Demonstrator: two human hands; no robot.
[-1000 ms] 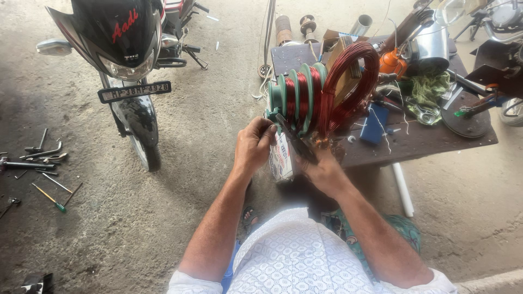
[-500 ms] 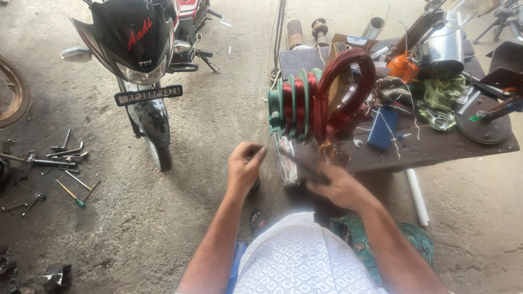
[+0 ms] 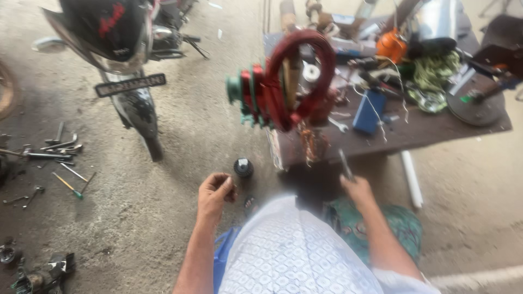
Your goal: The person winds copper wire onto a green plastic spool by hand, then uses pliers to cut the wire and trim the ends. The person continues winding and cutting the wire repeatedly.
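Note:
My left hand (image 3: pixel 215 191) is low at my left side, its fingers curled around something small and dark that I cannot make out. My right hand (image 3: pixel 357 188) is in front of the low table and holds a thin grey tool (image 3: pixel 345 163) that points up. Ahead of both hands, at the table's near left corner, stands a winding device with red and green discs (image 3: pixel 256 100) and a big loop of red wire (image 3: pixel 305 71). A small black round part (image 3: pixel 243 167) lies on the floor just beyond my left hand.
The low dark table (image 3: pixel 425 130) carries a blue box (image 3: pixel 369 111), an orange object (image 3: pixel 392 46), a metal pot (image 3: pixel 436 22) and green wire scraps (image 3: pixel 436 68). A black motorcycle (image 3: pixel 120 49) stands at the left. Hand tools (image 3: pixel 54 149) lie scattered on the concrete floor.
Both hands have come down and apart from the winding device toward my body. The view has tilted, and the black round part on the floor has come into sight.

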